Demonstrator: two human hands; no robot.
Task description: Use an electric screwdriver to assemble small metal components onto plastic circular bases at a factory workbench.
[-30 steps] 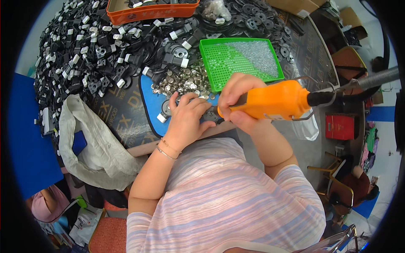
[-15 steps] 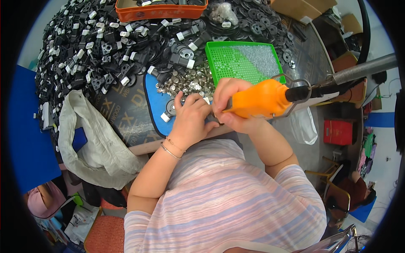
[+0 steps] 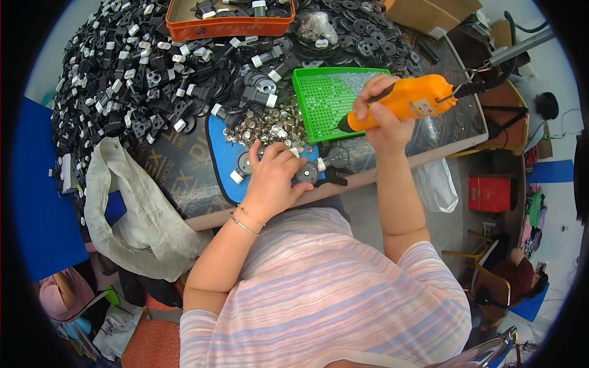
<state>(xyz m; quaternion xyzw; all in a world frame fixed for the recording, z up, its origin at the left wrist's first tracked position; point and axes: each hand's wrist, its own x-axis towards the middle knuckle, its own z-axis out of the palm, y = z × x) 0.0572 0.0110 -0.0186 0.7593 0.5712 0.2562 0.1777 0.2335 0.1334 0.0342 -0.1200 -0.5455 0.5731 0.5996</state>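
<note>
My right hand is wrapped round an orange electric screwdriver, whose black nose points down at the green perforated tray. Small silvery screws lie in that tray. Over the blue mat, my left hand has its thumb and forefinger at either side of a black round part with a metal centre. Another black disc with a white end sits beside its fingers, and a further black round part lies to the right. Beyond the left fingers is a heap of small metal caps.
A large pile of black parts with white ends covers the far left. Behind stands an orange tin, with a cardboard box at the far right. A pale cloth bag hangs at the left table edge. A cable hangs from a metal arm.
My right hand has lifted the screwdriver off the part by my left hand and carried it right and away, to the tray. My left hand has barely moved.
</note>
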